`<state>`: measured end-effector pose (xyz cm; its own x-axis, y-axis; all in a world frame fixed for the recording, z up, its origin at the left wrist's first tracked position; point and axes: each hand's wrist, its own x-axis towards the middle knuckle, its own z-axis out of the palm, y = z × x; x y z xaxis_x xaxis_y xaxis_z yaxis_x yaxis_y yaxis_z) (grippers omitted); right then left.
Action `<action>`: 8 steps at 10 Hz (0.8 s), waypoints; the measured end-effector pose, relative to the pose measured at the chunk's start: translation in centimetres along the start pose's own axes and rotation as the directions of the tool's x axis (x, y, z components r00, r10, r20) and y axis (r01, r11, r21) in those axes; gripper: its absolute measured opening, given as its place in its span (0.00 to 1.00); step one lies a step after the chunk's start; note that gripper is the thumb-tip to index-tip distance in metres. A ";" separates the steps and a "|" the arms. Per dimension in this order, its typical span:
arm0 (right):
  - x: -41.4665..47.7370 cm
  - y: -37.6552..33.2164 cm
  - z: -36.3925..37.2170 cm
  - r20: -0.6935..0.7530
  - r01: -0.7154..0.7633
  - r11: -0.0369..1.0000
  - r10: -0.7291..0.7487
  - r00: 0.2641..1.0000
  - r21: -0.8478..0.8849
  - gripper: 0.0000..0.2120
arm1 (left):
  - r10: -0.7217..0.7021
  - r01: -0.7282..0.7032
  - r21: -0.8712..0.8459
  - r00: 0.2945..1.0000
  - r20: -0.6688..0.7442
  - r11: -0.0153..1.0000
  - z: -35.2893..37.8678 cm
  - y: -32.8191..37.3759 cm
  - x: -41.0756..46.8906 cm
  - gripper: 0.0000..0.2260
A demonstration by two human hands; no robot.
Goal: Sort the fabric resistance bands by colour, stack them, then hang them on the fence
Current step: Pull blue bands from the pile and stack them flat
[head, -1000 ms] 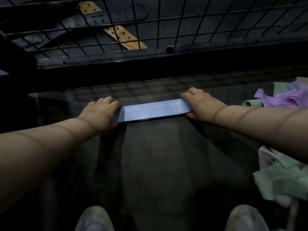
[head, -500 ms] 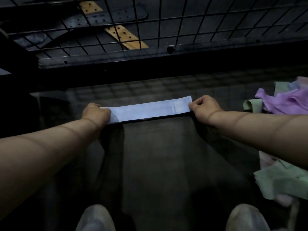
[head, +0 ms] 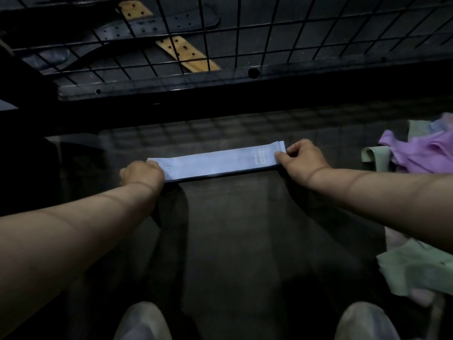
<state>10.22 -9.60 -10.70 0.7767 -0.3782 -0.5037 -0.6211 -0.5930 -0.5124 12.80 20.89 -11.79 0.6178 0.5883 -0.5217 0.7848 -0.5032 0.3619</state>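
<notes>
Pinching ends of flat pale-blue fabric band: left hand, right hand; long rectangle, pulled straight.

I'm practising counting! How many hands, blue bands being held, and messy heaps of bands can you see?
Hands: 2 (left hand, right hand)
Held: 1 blue band
Heaps: 2 (far heap, near heap)
Total: 5
</notes>
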 end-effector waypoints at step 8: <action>1.6 -1.6 -1.1 0.470 0.684 0.432 -0.506 0.723 -0.587 0.35 | 0.648 -0.778 0.602 0.555 0.521 0.183 -1.3 1.6 -0.6 0.29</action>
<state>12.55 -10.02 -9.90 0.8265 0.3609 -0.4320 0.3247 -0.9326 -0.1577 13.78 20.54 -9.89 0.8260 -0.3294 -0.4574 -0.3670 -0.9302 0.0070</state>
